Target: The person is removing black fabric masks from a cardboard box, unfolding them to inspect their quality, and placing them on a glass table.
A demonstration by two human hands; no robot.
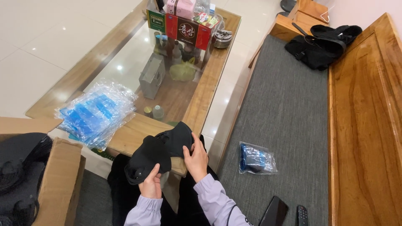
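Both hands [173, 171] grip black fabric [157, 152], fingertips hidden.

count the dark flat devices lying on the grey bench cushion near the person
2: a black phone lies at the cushion's near edge beside the right sleeve, and a black remote just right of it. Both are cut off by the frame.

Stack of clear bags with blue contents [97, 114] — on the glass-topped table's [125, 50] near left corner. Boxes [184, 25] and metal pot [222, 38] at its far end. Cardboard box [58, 180] left. On the grey bench cushion [284, 113] — one blue packet [256, 159], phone [274, 212], remote [302, 215], black bag [320, 46] at far end.
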